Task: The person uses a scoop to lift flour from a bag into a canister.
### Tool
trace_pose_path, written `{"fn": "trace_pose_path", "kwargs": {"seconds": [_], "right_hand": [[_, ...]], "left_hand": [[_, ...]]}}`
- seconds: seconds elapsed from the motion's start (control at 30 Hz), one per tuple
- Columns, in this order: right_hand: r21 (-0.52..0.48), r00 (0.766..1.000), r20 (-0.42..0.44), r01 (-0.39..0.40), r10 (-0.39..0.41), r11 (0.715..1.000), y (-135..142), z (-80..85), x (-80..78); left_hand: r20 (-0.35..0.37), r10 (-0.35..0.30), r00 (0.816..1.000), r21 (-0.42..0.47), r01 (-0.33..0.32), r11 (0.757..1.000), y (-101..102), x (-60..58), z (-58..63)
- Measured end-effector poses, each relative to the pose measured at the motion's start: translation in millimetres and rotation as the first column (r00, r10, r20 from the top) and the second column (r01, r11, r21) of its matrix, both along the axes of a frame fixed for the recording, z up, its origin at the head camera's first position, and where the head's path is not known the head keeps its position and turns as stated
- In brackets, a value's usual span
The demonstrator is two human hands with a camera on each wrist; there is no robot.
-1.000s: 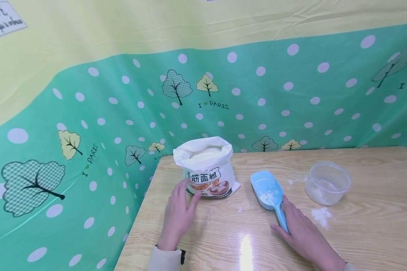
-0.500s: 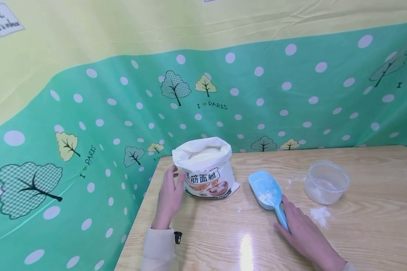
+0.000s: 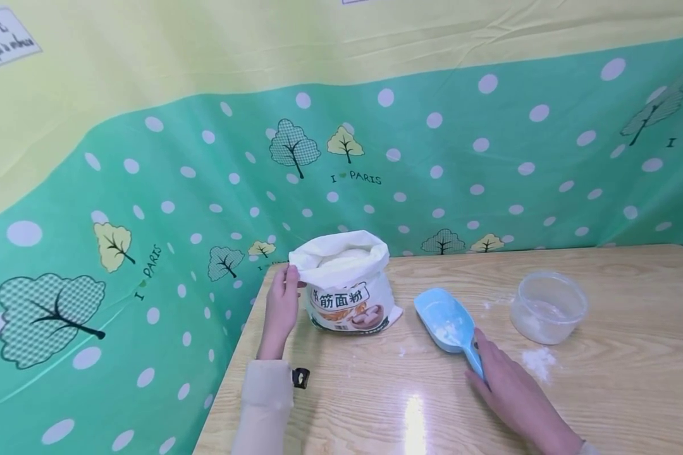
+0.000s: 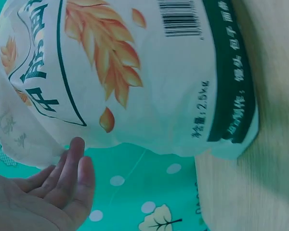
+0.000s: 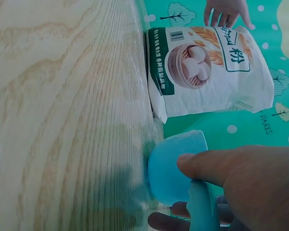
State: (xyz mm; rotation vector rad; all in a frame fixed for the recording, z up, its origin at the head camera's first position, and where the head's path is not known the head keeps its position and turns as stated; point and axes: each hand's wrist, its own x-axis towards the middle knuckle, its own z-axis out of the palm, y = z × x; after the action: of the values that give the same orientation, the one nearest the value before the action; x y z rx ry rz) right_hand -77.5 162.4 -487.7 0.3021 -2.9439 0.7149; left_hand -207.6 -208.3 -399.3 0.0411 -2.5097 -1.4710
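A white flour bag (image 3: 347, 297) stands with its rim rolled outward, flour showing inside. At its left side my left hand (image 3: 281, 302) holds the folded rim, thumb on the outside of the fold and fingers under it. In the left wrist view the fingers (image 4: 70, 178) reach up beside the bag; the thumb is mostly out of frame. My right hand (image 3: 515, 388) grips the handle of a light blue scoop (image 3: 445, 319), its thumb lying along the neck in the right wrist view. Some flour lies in the scoop's bowl, which sits low over the table, right of the bag.
A clear round plastic tub (image 3: 549, 308) with a little flour in it stands on the wooden table (image 3: 632, 379), right of the scoop. Spilled flour (image 3: 539, 362) lies in front of the tub. A patterned green and yellow cloth (image 3: 432, 145) hangs behind and to the left.
My left hand has moved from the bag's lower front left up to its rolled rim and now holds it there. The scoop in my right hand has barely shifted.
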Motion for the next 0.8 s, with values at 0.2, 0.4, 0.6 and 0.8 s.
{"fn": "trace_pose_path", "kwargs": {"seconds": [0.2, 0.4, 0.6, 0.8], "right_hand": [[-0.026, 0.999, -0.052, -0.014, 0.013, 1.000, 2.2, 0.0, 0.7], [0.019, 0.997, -0.073, -0.019, 0.020, 1.000, 5.9, -1.3, 0.6], [0.053, 0.994, -0.101, -0.025, 0.030, 0.998, 7.3, -3.8, 0.5], [0.069, 0.993, -0.117, -0.019, 0.027, 0.997, 5.5, -2.4, 1.4]], "left_hand": [[0.050, 0.005, 0.999, 0.099, -0.010, 0.995, 0.7, -8.3, 4.8], [0.135, -0.016, 0.991, 0.224, -0.014, 0.975, 5.3, -14.5, 13.9], [0.228, -0.058, 0.972, 0.337, -0.023, 0.941, 9.8, -23.2, 18.4], [0.248, -0.063, 0.967, 0.354, -0.030, 0.935, 11.5, -26.5, 15.8]]}}
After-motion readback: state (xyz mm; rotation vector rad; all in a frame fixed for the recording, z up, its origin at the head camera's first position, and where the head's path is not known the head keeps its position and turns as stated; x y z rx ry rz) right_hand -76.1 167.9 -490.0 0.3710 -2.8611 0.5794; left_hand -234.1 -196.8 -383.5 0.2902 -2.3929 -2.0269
